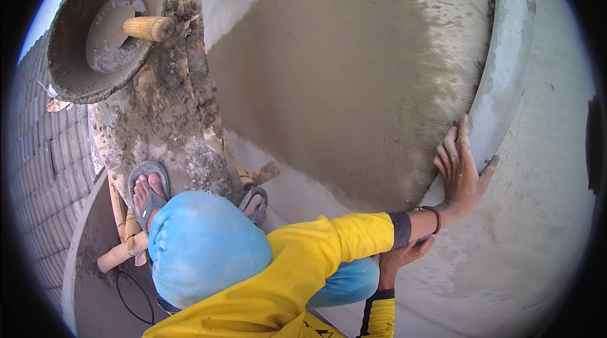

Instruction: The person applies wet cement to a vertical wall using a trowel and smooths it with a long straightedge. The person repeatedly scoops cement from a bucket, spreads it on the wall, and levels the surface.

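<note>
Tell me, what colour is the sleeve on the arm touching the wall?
The sleeve is bright yellow with a dark cuff, seen in the head view.

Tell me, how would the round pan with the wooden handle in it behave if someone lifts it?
The pan probably feels heavy: mortar crusts its wall. The wooden handle leans loose against the rim, so it may slide or roll when tilted. The crusted rim likely gives a rough, firm grip.

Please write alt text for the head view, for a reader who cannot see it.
A squatting person in a yellow sleeve presses one hand flat on the pale corner edge beside a patch of wet grey plaster, while the other hand rests near the knee. A mortar-caked pan holding a wooden-handled tool sits on the ledge beyond the sandalled feet.
</note>
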{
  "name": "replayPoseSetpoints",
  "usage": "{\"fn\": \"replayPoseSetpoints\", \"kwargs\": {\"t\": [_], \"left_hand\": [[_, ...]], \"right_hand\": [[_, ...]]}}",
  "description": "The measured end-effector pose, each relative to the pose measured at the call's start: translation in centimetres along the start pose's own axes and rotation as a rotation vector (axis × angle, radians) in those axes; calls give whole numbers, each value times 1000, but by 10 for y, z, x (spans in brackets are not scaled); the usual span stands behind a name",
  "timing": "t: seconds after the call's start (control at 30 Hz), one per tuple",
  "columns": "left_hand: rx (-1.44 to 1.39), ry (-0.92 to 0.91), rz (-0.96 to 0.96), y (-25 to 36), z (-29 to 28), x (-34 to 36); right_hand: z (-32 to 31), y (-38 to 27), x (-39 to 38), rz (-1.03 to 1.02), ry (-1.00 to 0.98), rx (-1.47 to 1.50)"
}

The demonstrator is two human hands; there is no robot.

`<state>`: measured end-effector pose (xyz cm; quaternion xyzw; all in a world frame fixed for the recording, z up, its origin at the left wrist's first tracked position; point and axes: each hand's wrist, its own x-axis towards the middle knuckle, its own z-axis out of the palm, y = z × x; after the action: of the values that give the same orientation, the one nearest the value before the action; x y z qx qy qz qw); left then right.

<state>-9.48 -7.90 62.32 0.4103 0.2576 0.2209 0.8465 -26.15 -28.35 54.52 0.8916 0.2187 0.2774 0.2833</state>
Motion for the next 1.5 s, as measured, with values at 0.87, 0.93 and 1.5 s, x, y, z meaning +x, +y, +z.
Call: {"fn": "replayPoseSetpoints", "kwargs": {"t": [0.87, 0.93, 1.5], "left_hand": [[-174, -71, -34, -49, -201, 17], [-298, -125, -120, -53, -230, 41], [-205, -83, 2, -79, -359, 105]], "right_hand": [[-70, -66, -39, 561, -879, 1311], [-50, -90, -38, 469, -879, 1375], [18, -202, -53, 307, -761, 1607]]}}
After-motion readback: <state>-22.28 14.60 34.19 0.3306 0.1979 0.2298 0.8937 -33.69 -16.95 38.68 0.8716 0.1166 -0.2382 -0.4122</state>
